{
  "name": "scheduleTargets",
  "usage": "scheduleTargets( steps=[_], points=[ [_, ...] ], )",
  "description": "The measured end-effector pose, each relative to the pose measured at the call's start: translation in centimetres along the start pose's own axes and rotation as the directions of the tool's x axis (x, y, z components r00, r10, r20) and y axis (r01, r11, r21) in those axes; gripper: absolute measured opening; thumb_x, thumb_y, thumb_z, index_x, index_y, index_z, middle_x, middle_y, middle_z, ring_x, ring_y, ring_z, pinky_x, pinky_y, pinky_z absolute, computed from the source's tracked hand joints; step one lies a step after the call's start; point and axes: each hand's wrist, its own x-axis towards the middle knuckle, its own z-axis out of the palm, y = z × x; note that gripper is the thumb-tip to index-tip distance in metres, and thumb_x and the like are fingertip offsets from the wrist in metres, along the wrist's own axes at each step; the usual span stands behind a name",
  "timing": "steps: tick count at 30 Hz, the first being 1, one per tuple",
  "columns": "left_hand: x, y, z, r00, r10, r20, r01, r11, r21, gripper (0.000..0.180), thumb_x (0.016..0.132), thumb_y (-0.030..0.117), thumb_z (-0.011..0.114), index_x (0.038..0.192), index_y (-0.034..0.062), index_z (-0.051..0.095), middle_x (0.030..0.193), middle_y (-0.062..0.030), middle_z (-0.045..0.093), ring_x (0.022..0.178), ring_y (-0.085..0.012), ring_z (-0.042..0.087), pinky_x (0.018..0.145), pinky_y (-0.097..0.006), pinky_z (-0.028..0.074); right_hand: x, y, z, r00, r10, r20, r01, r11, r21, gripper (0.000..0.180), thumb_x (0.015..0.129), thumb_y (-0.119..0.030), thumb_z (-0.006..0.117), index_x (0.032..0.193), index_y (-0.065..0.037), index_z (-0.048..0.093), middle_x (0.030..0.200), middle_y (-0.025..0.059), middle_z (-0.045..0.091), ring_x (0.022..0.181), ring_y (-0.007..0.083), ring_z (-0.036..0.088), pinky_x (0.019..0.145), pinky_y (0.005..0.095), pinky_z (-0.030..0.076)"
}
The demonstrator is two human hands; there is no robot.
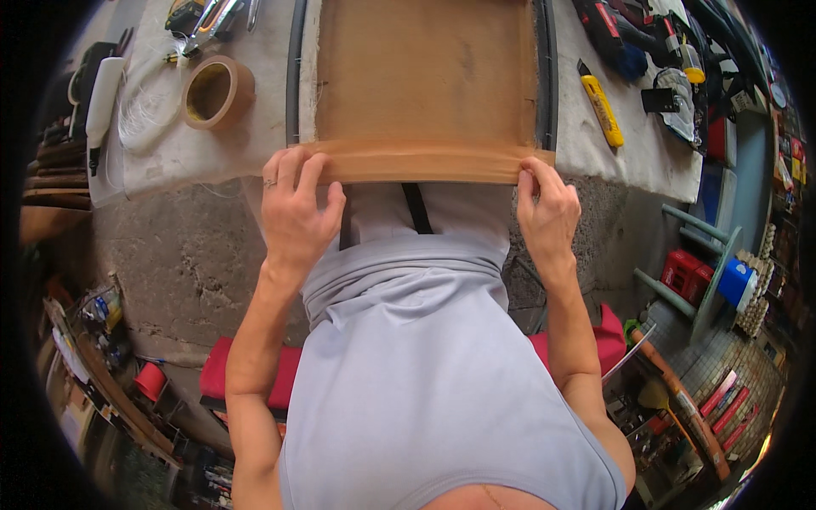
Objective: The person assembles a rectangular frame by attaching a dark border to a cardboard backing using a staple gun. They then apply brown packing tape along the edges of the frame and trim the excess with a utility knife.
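A strip of brown packing tape runs along the near edge of a flat rectangular panel, which has a brown surface and dark grey side rails. At the strip's left end, the bent fingers of my left hand rest on the tape, with the thumb below the edge. My right hand pinches the strip's right end, fingers and thumb close together. Left of the panel, a roll of brown tape lies on the pale table cover. A yellow utility knife lies on the right side.
The pale table cover ends just in front of me. At the left lie a white tube and clear line. Power tools crowd the far right. A red seat is behind me; a green metal stand stands right.
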Motion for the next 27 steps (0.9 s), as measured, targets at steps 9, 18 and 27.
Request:
scheduleTargets(
  steps=[9, 18, 27],
  points=[
    [0.1, -0.1, -0.1, 1.000, -0.003, 0.013, 0.003, 1.000, -0.020, 0.033, 0.075, 0.005, 0.068, 0.107, 0.0027, 0.060, 0.113, -0.0140, 0.053, 0.112, -0.0338, 0.050, 0.095, -0.043, 0.042, 0.2, -2.1, 0.8, 1.000, 0.022, 0.017, -0.022, 1.000, 0.016, 0.013, 0.088, -0.012, 0.061, 0.099, -0.007, 0.064, 0.080, 0.0144, 0.069, 0.064, 0.0337, 0.067, 0.057, 0.0411, 0.053],
    [-0.1, -0.3, -0.4, 0.999, 0.020, 0.039, -0.018, 0.999, -0.031, 0.036, 0.076, 0.004, 0.070, 0.111, 0.0021, 0.060, 0.114, -0.0143, 0.054, 0.113, -0.0352, 0.050, 0.096, -0.043, 0.042, 0.7, -11.8, 5.1, 0.960, -0.186, 0.208, 0.150, 0.973, 0.174, 0.021, 0.086, -0.015, 0.060, 0.103, -0.004, 0.058, 0.063, 0.0129, 0.065, 0.052, 0.0311, 0.064, 0.046, 0.0419, 0.050],
    [0.8, -0.9, -1.0, 0.999, 0.030, 0.025, -0.028, 0.996, -0.080, 0.029, 0.075, 0.003, 0.070, 0.103, 0.0008, 0.064, 0.108, -0.0137, 0.060, 0.104, -0.0319, 0.056, 0.091, -0.040, 0.045, 1.8, -13.0, 5.8, 0.944, -0.307, 0.125, 0.245, 0.900, 0.360, 0.019, 0.083, -0.014, 0.063, 0.100, -0.005, 0.063, 0.075, 0.0116, 0.066, 0.066, 0.0290, 0.066, 0.057, 0.0402, 0.052]
  ],
)
